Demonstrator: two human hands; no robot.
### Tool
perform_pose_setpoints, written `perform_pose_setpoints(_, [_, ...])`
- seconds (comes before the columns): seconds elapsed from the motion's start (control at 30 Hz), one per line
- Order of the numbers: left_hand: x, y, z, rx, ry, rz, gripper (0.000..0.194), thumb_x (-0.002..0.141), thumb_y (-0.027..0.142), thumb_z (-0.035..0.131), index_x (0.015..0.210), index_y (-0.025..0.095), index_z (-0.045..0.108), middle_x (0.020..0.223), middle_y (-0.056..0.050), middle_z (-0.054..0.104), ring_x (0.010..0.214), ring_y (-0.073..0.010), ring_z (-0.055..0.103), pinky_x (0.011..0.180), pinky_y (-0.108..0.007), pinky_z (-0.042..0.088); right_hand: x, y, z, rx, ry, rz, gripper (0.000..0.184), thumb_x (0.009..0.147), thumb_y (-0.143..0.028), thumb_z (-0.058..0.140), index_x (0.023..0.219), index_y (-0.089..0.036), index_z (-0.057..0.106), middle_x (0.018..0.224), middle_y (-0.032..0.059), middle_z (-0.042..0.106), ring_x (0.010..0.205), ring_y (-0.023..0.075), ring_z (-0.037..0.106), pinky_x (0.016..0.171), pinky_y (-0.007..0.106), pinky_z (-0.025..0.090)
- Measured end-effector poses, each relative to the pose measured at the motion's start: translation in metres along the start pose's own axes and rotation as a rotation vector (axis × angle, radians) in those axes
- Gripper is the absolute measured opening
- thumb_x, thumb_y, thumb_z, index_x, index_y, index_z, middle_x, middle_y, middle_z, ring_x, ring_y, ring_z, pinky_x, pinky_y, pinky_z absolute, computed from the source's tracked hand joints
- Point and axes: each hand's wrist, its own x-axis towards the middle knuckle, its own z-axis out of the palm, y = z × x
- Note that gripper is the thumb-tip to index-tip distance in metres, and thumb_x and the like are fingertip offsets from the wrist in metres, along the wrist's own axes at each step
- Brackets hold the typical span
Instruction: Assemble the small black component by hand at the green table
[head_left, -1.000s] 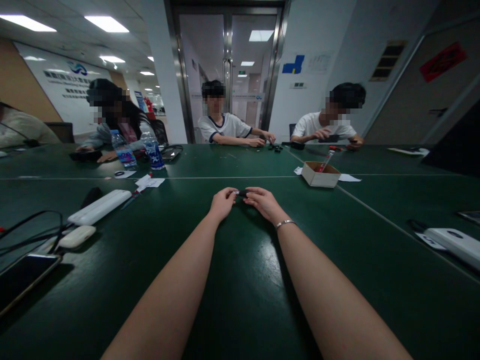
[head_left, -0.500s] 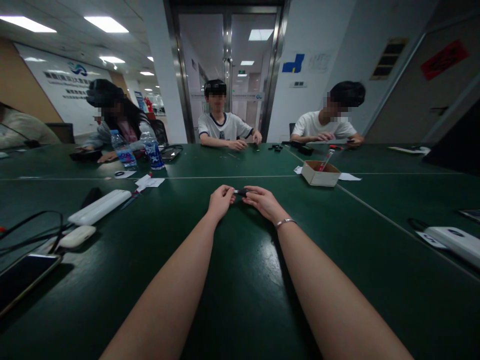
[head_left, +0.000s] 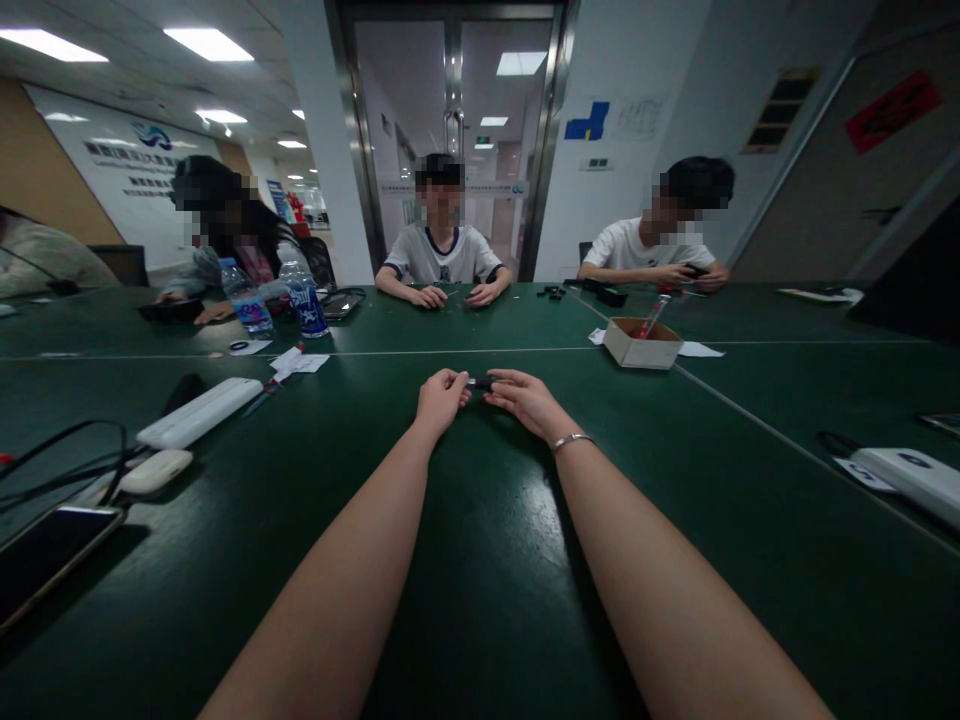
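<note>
Between my hands, above the green table [head_left: 480, 600], is a small black object with a silvery end [head_left: 483, 383]; its exact kind is too small to make out. My left hand [head_left: 441, 398] pinches the silvery end between thumb and fingers. On the other side, my right hand [head_left: 525, 400] holds the black end with its thumb and fingertips, the fingers partly curled. A silver bracelet [head_left: 571, 441] circles my right wrist.
A small open box [head_left: 642, 352] holding a red-and-clear item stands ahead right. Two water bottles [head_left: 306, 300] stand far left. Nearer left lie a white power bank [head_left: 201, 413], cables and a phone [head_left: 56, 550]. Another white device [head_left: 911, 480] lies right. Several people sit opposite.
My hands stay in nearly the same place and pose. Across the table, the middle person has lowered and shifted their hands, and the right-hand person has brought theirs together around a dark item.
</note>
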Motion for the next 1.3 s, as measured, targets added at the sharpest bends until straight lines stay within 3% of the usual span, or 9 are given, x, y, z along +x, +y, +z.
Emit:
perform_pose_setpoints(0.67, [-0.0019, 0.0033, -0.0024, 0.104, -0.005, -0.033, 0.029, 0.088, 0.039, 0.056, 0.074, 0.015, 0.060, 0.063, -0.003, 0.063, 0.053, -0.0104, 0.056, 0.053, -0.021, 0.044, -0.0007, 0.0000, -0.0035, -0.031, -0.062, -0.010, 0.025, 0.075, 0.002, 0.069, 0.094, -0.014, 0.069, 0.083, 0.0042, 0.067, 0.074, 0.0159, 0.069, 0.082, 0.031, 0.061])
perform_pose_setpoints(1.13, [0.0023, -0.0030, -0.0001, 0.001, -0.014, 0.060, 0.008, 0.081, 0.020, 0.059, 0.086, 0.015, 0.062, 0.074, -0.002, 0.061, 0.065, -0.0106, 0.056, 0.055, -0.019, 0.044, -0.0015, -0.0015, 0.0002, -0.016, -0.021, 0.006, 0.022, 0.078, 0.004, 0.065, 0.093, -0.012, 0.069, 0.086, 0.0072, 0.070, 0.068, 0.0152, 0.069, 0.072, 0.027, 0.061])
perform_pose_setpoints(1.3, [0.0026, -0.0014, 0.0023, -0.045, 0.009, 0.028, 0.018, 0.079, 0.016, 0.060, 0.096, 0.016, 0.060, 0.086, -0.004, 0.063, 0.071, -0.0122, 0.060, 0.058, -0.020, 0.048, -0.0013, -0.0017, 0.0012, -0.021, 0.010, 0.015, 0.020, 0.080, 0.003, 0.064, 0.093, -0.011, 0.067, 0.081, 0.0069, 0.070, 0.066, 0.0150, 0.069, 0.070, 0.027, 0.062])
